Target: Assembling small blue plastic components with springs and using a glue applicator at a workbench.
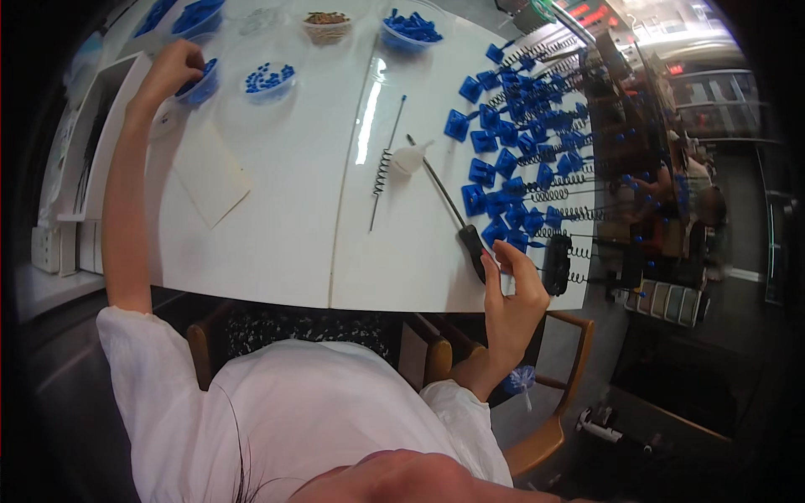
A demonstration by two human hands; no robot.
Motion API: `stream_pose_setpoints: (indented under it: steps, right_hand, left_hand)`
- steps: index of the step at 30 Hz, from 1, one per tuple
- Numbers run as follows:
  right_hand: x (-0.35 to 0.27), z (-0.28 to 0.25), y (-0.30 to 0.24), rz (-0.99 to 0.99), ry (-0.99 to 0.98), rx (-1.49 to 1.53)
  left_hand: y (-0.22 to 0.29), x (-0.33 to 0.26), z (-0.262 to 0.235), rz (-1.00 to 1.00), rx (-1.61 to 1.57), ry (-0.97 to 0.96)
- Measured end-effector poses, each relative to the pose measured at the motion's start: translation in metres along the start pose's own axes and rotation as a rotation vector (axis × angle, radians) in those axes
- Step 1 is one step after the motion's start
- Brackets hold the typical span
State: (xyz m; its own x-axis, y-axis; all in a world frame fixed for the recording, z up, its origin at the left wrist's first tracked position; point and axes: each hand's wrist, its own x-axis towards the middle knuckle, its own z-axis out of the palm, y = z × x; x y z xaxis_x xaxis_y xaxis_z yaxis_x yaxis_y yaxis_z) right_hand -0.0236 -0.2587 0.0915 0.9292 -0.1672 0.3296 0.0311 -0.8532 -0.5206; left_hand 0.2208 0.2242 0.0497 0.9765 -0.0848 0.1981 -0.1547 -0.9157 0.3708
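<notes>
My left hand [174,71] reaches over a clear bowl [210,92] of small blue parts, its fingers curled down and closed at the bowl's edge. What those fingers hold, if anything, is hidden. At the right, my right hand [518,298] hovers over the table's near edge, thumb and forefinger curved but apart, with nothing seen between them. Just beyond its fingertips lies a black-handled screwdriver [471,250], its shaft across a small whitish translucent piece [408,159]. Left of that, a thin metal rod with a black coil spring [381,174] lies on the white table [277,243], a blue tip at its far end.
Many blue square-based pieces with springs [503,134] cover the table's right side. Bowls of blue beads [270,80], blue parts [411,32] and brownish pieces [325,29] stand along the back. A paper sheet [210,180] lies left; a white box [105,126] borders it. A black object [558,264] sits right.
</notes>
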Motion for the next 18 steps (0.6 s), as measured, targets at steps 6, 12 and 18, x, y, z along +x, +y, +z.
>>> stream_pose_setpoints:
  steps: [6, 12, 18]
  right_hand:
    - [-0.008, 0.003, 0.012, 0.02, -0.054, -0.036]
    - [-0.01, 0.01, 0.017, 0.02, -0.075, 0.028]
    - [-0.007, 0.008, 0.013, -0.018, -0.086, 0.032]
  left_hand:
    - [-0.008, -0.004, -0.004, -0.095, -0.043, -0.088]
    - [0.0, -0.008, -0.009, -0.092, -0.011, -0.015]
    - [0.007, -0.008, -0.005, -0.088, -0.027, 0.005]
